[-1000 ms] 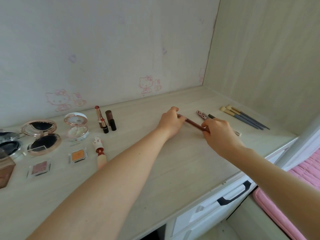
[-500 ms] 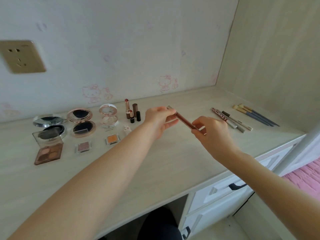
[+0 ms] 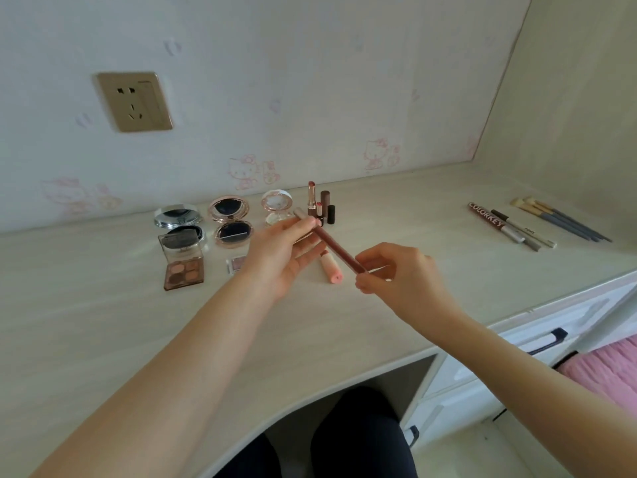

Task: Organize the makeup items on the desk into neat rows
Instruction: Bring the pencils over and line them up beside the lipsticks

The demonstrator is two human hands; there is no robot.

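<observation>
Both hands hold a thin brown makeup pencil (image 3: 336, 246) above the desk (image 3: 138, 322). My left hand (image 3: 282, 253) pinches its far capped end, my right hand (image 3: 396, 274) grips the near end. Under it lies a pink lip tube (image 3: 331, 269). Behind stand several lipsticks (image 3: 319, 205). To the left sit three open round compacts (image 3: 230, 220) and an eyeshadow palette (image 3: 184, 267), with a small eyeshadow pan (image 3: 236, 263) partly hidden by my left hand. At the right lie several pens (image 3: 510, 225) and brushes (image 3: 558, 219) side by side.
A wall with a socket (image 3: 135, 101) backs the desk, and a side panel closes the right end. White drawers with dark handles (image 3: 548, 339) sit below the desk's right part. My legs are under the front edge. Pink bedding (image 3: 610, 370) lies at the far right.
The pencil has been lifted off the desk near the pens and carried left toward the lipsticks, held at both ends. The view has swung left and pulled back.
</observation>
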